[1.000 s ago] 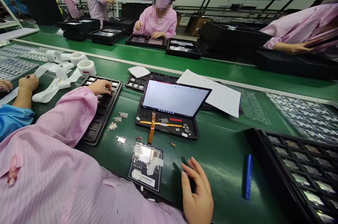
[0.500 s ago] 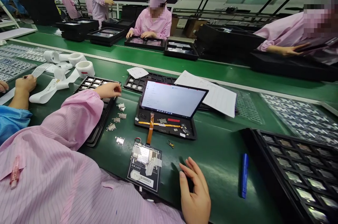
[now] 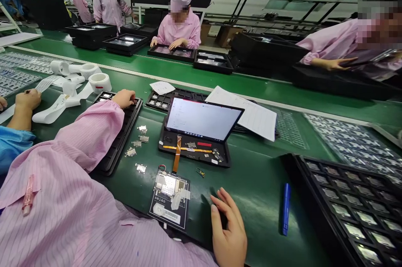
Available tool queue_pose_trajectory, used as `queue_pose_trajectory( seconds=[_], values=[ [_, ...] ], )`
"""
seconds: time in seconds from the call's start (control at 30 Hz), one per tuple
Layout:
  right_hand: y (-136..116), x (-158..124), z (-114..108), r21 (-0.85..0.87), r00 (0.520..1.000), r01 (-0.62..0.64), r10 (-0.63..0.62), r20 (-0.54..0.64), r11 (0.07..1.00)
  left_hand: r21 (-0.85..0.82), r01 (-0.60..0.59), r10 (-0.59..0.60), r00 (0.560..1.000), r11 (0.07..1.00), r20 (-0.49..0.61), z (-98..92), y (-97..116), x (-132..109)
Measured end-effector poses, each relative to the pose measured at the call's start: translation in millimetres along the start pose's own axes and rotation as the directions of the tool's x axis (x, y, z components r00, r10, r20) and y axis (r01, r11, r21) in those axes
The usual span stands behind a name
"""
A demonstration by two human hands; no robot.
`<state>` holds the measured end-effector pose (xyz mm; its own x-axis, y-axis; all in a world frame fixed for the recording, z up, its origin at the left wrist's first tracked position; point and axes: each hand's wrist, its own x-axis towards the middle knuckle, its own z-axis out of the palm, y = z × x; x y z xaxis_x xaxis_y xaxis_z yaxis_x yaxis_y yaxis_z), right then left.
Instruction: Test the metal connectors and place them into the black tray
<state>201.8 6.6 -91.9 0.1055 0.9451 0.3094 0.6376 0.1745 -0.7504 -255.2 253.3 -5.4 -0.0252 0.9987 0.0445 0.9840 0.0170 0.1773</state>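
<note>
Tray (image 3: 119, 143) at left on tabletop (image 3: 254, 170): probably light, stiff; best gripped by rim. Left hand (image 3: 124, 98) at far end, fingertips hidden, grip unclear. Right hand (image 3: 228, 227) loosely spread near circuit board (image 3: 167, 203).

Electronics factory: parts tray (image 3: 125, 129), smocked workers (image 3: 180, 32)

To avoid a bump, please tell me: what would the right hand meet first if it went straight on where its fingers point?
Probably the small loose part on the green table, with the black shell below the lit screen just beyond. Height is unclear, so the right hand could pass above.
</note>
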Motion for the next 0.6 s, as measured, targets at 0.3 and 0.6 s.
queue_pose_trajectory(
  seconds=[0.3, 0.6],
  values=[
    [1, 0, 0, 0.002, 1.000, -0.009, 0.009, 0.008, 1.000, -0.258, -0.088, 0.083, 0.996, 0.962, -0.028, -14.6, 43, -40],
    [1, 1, 0, -0.005, 1.000, 0.007, -0.006, 0.018, 1.000, -0.322, -0.048, 0.070, 0.996, 0.946, 0.056, -26.3, 33, -82]
  ],
)
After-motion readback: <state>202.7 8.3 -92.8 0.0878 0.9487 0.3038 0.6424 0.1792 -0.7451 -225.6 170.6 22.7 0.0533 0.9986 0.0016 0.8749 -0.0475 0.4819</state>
